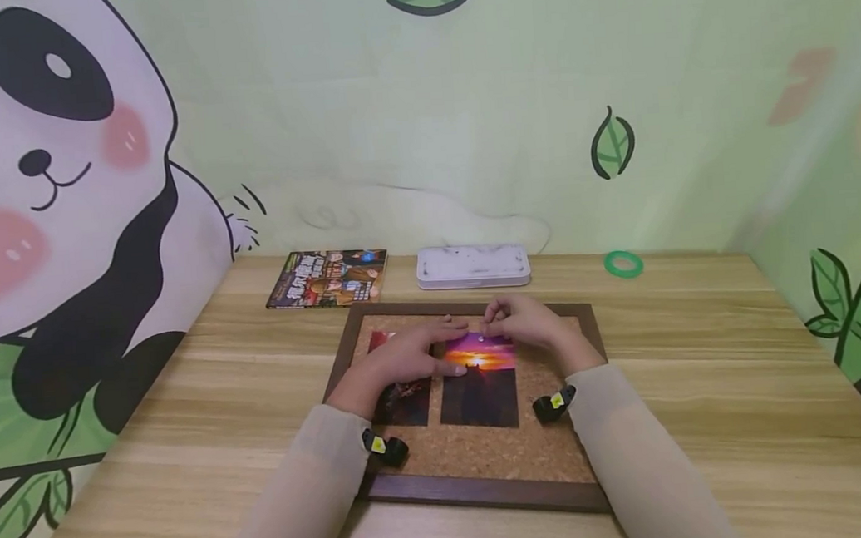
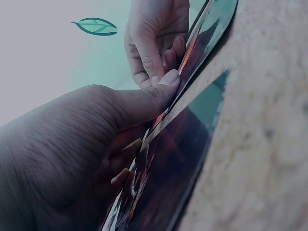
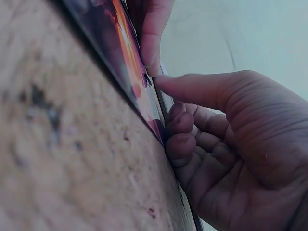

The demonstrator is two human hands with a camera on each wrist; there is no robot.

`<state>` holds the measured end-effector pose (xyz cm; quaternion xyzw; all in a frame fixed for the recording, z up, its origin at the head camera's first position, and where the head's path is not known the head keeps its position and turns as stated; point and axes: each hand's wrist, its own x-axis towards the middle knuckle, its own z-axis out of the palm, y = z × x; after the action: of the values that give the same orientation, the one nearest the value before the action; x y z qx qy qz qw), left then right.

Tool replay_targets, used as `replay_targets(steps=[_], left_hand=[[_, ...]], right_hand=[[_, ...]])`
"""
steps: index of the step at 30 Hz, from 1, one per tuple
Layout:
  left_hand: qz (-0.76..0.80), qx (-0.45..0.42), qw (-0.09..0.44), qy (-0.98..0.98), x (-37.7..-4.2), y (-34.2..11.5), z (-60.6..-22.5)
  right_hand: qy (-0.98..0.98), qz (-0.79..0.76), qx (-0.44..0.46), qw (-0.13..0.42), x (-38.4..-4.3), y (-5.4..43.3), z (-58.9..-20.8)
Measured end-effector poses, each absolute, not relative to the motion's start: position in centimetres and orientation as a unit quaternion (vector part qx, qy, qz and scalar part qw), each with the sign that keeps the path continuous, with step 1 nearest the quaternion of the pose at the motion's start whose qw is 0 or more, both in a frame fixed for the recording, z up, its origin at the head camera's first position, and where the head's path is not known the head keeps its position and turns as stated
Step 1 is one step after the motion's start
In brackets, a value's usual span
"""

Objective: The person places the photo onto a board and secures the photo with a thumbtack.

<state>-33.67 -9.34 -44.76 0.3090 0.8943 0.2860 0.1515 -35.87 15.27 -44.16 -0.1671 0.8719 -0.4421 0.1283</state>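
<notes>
A sunset photo (image 1: 480, 395) lies on a framed cork board (image 1: 489, 457). My left hand (image 1: 410, 354) reaches over a second, dark reddish photo (image 1: 410, 408), its extended thumb and fingers resting on the sunset photo's left and upper part. At that photo's top edge is my right hand (image 1: 528, 325), with its thumb tip (image 3: 166, 84) against the edge and the other fingers curled in. A tiny pale spot (image 1: 480, 338) shows beside the right fingertips. I cannot tell whether the right fingers pinch something small.
Behind the board, a comic-style book (image 1: 329, 278), a white case (image 1: 473, 266) and a green tape ring (image 1: 623, 264) lie along the back of the wooden table (image 1: 708, 383). A wall with panda and leaf drawings rises behind them.
</notes>
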Motion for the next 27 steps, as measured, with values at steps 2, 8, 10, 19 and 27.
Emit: replay_targets(steps=[2,8,10,19,27], left_hand=[[0.287,0.310,0.153,0.894,-33.62,-9.33,-44.68],[0.289,0.312,0.152,0.892,-33.56,-9.31,-44.55],[0.289,0.311,0.151,0.893,-33.57,-9.31,-44.54],[0.286,0.313,0.150,0.893,-33.51,-9.32,-44.54],[0.282,0.312,0.150,0.895,-33.52,-9.27,-44.53]], right_hand=[[0.871,-0.443,-0.168,0.130,-35.84,15.27,-44.12],[0.869,-0.436,-0.186,0.141,-35.87,15.37,-44.17],[0.867,-0.436,-0.191,0.146,-35.97,15.44,-44.22],[0.876,-0.413,-0.198,0.152,-35.92,15.51,-44.16],[0.888,-0.397,-0.162,0.166,-35.68,15.21,-43.73]])
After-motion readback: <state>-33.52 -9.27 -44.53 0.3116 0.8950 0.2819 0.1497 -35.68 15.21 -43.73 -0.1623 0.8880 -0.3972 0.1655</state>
